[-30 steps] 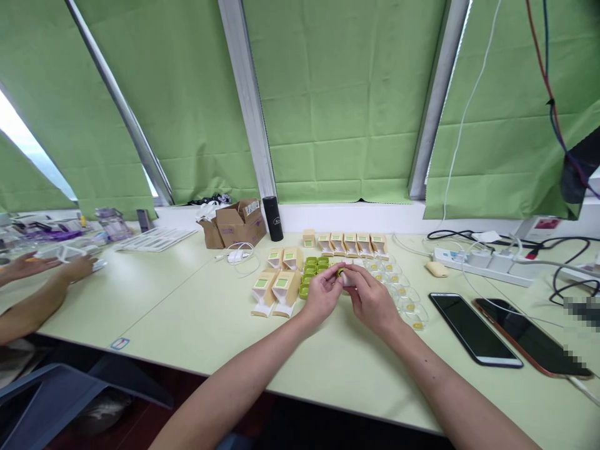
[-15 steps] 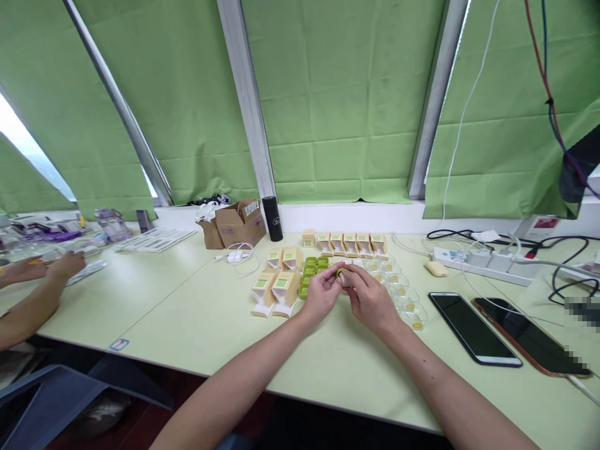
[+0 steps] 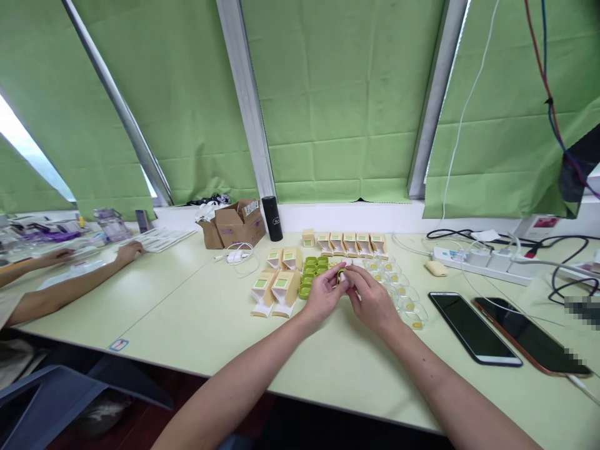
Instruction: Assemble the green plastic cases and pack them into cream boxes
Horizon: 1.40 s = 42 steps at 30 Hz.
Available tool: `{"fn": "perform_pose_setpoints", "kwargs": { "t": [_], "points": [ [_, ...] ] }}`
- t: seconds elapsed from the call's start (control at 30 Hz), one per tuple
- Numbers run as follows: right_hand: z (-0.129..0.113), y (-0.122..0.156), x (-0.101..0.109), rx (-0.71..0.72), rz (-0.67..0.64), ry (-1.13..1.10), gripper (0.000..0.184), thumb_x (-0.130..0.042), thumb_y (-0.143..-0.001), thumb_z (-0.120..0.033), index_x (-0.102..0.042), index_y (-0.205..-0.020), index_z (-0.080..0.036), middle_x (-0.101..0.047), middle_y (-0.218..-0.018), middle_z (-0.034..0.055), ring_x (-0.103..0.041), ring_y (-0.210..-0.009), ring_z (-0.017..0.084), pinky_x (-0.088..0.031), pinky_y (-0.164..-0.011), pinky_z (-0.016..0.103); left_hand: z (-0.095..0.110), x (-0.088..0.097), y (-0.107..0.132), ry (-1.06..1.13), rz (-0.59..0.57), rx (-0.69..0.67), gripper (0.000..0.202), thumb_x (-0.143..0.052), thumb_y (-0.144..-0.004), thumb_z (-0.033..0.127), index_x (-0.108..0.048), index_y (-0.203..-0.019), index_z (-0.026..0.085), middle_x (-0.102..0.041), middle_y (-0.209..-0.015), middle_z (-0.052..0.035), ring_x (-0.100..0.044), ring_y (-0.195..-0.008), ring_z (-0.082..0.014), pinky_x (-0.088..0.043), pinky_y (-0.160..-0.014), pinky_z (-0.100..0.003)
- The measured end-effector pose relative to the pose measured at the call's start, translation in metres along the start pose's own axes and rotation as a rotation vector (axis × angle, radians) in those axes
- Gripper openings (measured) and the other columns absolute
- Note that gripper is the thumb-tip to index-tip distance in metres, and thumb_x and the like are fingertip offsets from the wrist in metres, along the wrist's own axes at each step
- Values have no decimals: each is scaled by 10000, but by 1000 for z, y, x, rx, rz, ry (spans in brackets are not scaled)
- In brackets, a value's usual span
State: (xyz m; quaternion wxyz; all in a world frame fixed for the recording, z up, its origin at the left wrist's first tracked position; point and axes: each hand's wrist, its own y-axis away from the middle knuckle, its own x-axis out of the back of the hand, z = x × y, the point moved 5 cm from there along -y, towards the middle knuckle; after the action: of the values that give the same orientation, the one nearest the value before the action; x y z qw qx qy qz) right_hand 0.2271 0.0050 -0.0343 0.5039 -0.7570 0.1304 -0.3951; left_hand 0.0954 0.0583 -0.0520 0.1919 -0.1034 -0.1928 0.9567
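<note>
My left hand (image 3: 323,291) and my right hand (image 3: 372,296) meet above the table, fingers closed around a small green piece (image 3: 342,275) with something whitish at it. Fingers cover most of it, so its kind is unclear. Just left of my left hand, small green square trays (image 3: 308,277) stand in rows. Clear plastic domed pieces with yellow centres (image 3: 409,307) lie right of my right hand. Cream boxes with green labels (image 3: 286,283) stand open at the left, and several more cream boxes (image 3: 349,244) line up behind.
Two phones, one white-edged (image 3: 473,328) and one in a brown case (image 3: 529,337), lie at the right. Behind them are a power strip (image 3: 487,265) and cables. A black bottle (image 3: 272,219) and a cardboard box (image 3: 240,224) stand at the back. A co-worker's arms (image 3: 70,290) reach in from the left.
My hands stay together in nearly the same place, with the fingers shifting slightly on the green piece. The co-worker's nearer hand has moved right, towards the white sheets.
</note>
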Motion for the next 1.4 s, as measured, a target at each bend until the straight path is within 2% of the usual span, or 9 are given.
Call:
{"fn": "perform_pose_setpoints", "kwargs": {
  "t": [0.2, 0.73, 0.93, 1.03, 1.17, 1.4],
  "points": [
    [1, 1, -1, 18, -1, 45, 372, -469, -1027, -124, -640, -1344, -216, -718, -1324, 160, -751, -1152, 284, -684, -876, 419, -1, 0, 1, 17, 6, 27, 673, -869, -839, 461, -690, -1398, 132, -630, -1505, -219, -575, -1446, -373, -454, -1240, -559],
    [-1, 1, -3, 17, 1, 53, 357, -487, -1018, -105, -661, -1316, -195, -724, -1316, 159, -749, -1156, 277, -679, -882, 399, -2, 1, 1, 8, 27, 20, 620, -868, -843, 427, -711, -1373, 144, -665, -1469, -197, -607, -1409, -368, -478, -1223, -548],
    [2, 1, -3, -30, -6, -13, 387, -496, -996, -99, -620, -1340, -223, -697, -1351, 153, -716, -1225, 290, -670, -917, 420, -2, 1, 0, 27, 32, 31, 644, -895, -812, 408, -716, -1377, 157, -672, -1462, -186, -617, -1392, -364, -507, -1194, -522],
    [5, 2, -5, -77, -33, -73, 441, -529, -987, -118, -553, -1414, -226, -687, -1356, 157, -700, -1243, 309, -665, -926, 452, -5, 3, -2, 51, 24, 61, 670, -915, -791, 389, -713, -1385, 152, -714, -1394, -185, -664, -1323, -355, -526, -1166, -522],
    [12, 4, -8, -150, -66, -152, 521, -539, -973, -131, -482, -1483, -220, -673, -1364, 163, -719, -1169, 311, -662, -893, 469, -7, 6, -2, 119, 20, 97, 687, -921, -788, 383, -702, -1397, 154, -719, -1380, -191, -706, -1252, -339, -554, -1128, -518],
    [15, 2, -6, -204, -52, -205, 449, -501, -966, -128, -539, -1402, -225, -706, -1276, 142, -734, -983, 271, -639, -836, 440, -4, 6, -3, 132, 3, 120, 803, -962, -732, 423, -670, -1426, 144, -669, -1452, -213, -654, -1338, -363, -541, -1147, -521]
  ]
}}
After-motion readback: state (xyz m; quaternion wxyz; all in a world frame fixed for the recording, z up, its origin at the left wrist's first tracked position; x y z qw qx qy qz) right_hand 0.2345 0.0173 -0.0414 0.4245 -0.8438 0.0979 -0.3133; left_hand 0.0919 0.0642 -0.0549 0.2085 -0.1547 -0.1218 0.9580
